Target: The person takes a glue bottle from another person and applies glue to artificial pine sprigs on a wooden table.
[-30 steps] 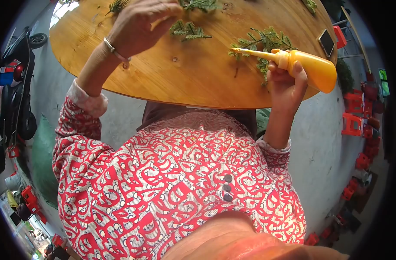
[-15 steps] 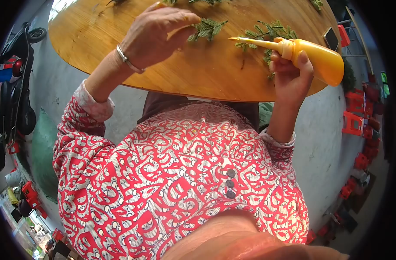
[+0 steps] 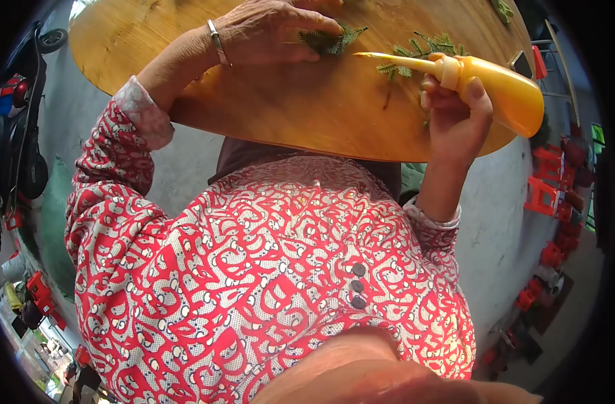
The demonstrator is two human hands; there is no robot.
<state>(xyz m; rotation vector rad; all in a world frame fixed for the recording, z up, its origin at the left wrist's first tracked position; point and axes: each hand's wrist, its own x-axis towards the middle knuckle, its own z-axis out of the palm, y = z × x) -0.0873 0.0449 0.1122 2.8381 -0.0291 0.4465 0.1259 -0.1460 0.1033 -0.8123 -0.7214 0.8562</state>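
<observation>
My left hand [image 3: 270, 32], with a silver bangle at the wrist, reaches over the table from the left. Its thumb and index finger are spread around a small green fir sprig [image 3: 338, 40]; I cannot tell whether they touch it. In my right hand [image 3: 455, 111] is a yellow squeeze bottle [image 3: 499, 87], its fingers wrapped round the neck end. The bottle lies nearly level, its long thin nozzle pointing left towards the sprig, with yellow stuff at the tip. A second fir sprig [image 3: 425, 48] lies behind the nozzle, partly hidden by it.
The wooden table [image 3: 280, 108] has a rounded edge close to my body. More greenery [image 3: 502, 10] lies at its far right, near a dark flat object [image 3: 521, 64]. Red stools [image 3: 543, 195] stand on the floor to the right; a dark wheeled vehicle [image 3: 25, 135] stands left.
My left hand has moved right and forward, down around the small fir sprig. My right hand still holds the bottle in nearly the same pose. The whole view has shifted slightly.
</observation>
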